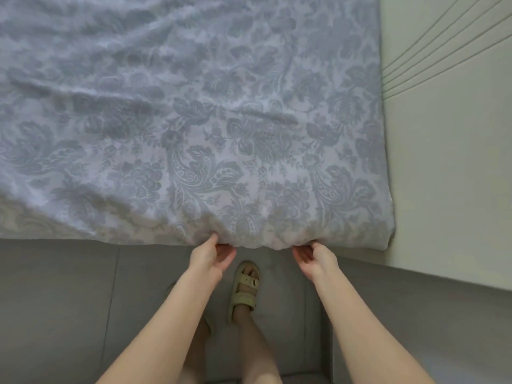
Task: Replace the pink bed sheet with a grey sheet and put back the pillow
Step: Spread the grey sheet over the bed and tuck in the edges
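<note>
The grey sheet [194,106], floral print, lies spread flat, stretching away beyond both your hands. Its near hem sits right in your grip: left hand [212,257] and right hand [315,259], apart, each narrow, fingers curled, pinching the hem. A sandal [245,289] sits just below, between them.

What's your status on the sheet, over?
Left hand and right hand both pinching grey sheet at its near edge. Sheet spread out, lightly wrinkled. Nothing in the way.
</note>
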### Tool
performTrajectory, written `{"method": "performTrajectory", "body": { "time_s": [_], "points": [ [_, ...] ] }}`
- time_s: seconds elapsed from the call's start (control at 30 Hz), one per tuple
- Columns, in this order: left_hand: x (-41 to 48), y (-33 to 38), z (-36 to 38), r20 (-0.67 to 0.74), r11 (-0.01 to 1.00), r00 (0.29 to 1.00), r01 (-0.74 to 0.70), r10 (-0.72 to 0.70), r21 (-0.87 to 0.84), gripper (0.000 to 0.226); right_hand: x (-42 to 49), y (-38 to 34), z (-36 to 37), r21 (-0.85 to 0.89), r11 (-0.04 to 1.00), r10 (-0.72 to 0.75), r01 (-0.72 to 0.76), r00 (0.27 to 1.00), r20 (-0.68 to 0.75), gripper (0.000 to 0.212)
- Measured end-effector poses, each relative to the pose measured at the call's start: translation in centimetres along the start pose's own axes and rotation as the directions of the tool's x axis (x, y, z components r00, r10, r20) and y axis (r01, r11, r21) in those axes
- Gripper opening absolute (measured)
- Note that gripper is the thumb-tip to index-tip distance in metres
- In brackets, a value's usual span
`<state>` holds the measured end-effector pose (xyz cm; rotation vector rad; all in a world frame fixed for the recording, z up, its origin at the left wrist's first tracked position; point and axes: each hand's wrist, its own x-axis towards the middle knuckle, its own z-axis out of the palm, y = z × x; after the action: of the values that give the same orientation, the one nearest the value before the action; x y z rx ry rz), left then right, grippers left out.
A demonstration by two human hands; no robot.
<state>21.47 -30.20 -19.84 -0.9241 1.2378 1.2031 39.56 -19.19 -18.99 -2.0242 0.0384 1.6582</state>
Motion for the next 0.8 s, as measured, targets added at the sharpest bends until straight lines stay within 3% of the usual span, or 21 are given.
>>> {"method": "performTrajectory", "body": {
  "time_s": [0.2,0.37,0.43,0.57,0.7,0.8],
  "points": [
    [0.4,-1.2,0.9,-0.173,0.991,0.975,-0.135,0.137,0.024,0.013,1.7,0.9,-1.6,-0.266,0.951,-0.200,0.161,0.972,-0.127,0.017],
    [1.8,-2.6,-0.1,-0.250,0.957,0.953,-0.100,0.170,0.272,0.019,1.7,1.1,-4.5,-0.626,0.729,-0.462,0.278,0.874,-0.150,0.024],
    [1.9,-2.6,0.1,-0.267,0.956,0.955,-0.047,0.128,0.291,0.019,1.9,1.0,-3.8,-0.591,0.762,-0.427,0.264,0.892,-0.152,0.022],
    [1.2,-1.8,1.5,-0.258,0.971,0.965,0.024,0.039,0.237,0.031,2.0,-1.0,-3.7,-0.306,0.936,-0.215,0.174,0.971,-0.106,0.015],
    [-0.8,-4.0,2.8,-0.093,0.995,0.991,0.095,-0.093,0.012,0.026,3.0,-4.6,-6.8,-0.075,0.961,-0.275,0.266,0.949,-0.157,0.017],
    [-1.7,-6.6,5.4,0.051,0.982,0.985,0.167,-0.163,-0.087,0.024,3.8,-6.7,-7.3,-0.128,0.935,-0.349,0.331,0.924,-0.159,0.022]
  ]
}}
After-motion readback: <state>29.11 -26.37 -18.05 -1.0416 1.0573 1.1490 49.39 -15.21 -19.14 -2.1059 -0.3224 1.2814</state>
